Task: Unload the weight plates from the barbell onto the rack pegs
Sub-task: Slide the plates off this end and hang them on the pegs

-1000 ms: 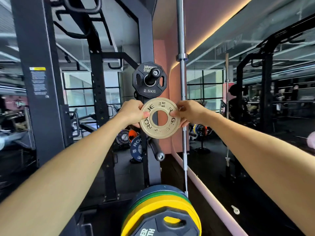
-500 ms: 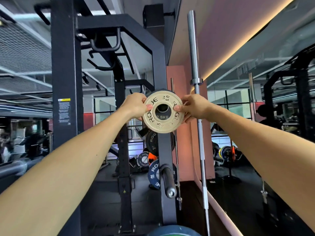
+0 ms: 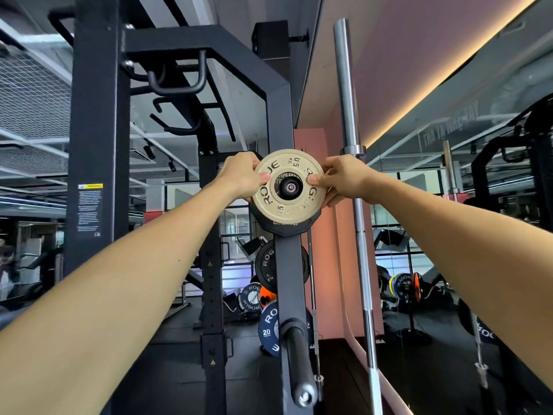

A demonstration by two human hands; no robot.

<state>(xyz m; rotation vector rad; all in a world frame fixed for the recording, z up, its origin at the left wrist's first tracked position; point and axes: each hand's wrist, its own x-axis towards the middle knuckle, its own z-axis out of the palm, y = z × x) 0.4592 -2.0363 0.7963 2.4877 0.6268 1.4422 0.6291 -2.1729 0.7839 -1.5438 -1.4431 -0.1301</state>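
At upper peg height both hands clamp one small tan plate (image 3: 288, 187); left hand (image 3: 242, 176) grips its left rim, thumb on the face; right hand (image 3: 341, 179) grips the right rim, thumb on the face too; both grips clenched on the plate; plate upright, face to camera, its hole lined up over the peg (image 3: 289, 187), peg tip visible through the hole; cannot tell whether it is threaded on; black plate (image 3: 284, 227) sits right behind on the same peg, its lower edge poking out below; peg sticks out of the dark rack post (image 3: 287, 265); lower down the post a bare peg (image 3: 299, 363) points at camera; blue plate (image 3: 267, 330) behind it; steel bar (image 3: 351, 181) stands upright just right of the right hand; mirror wall (image 3: 463, 205) further right.
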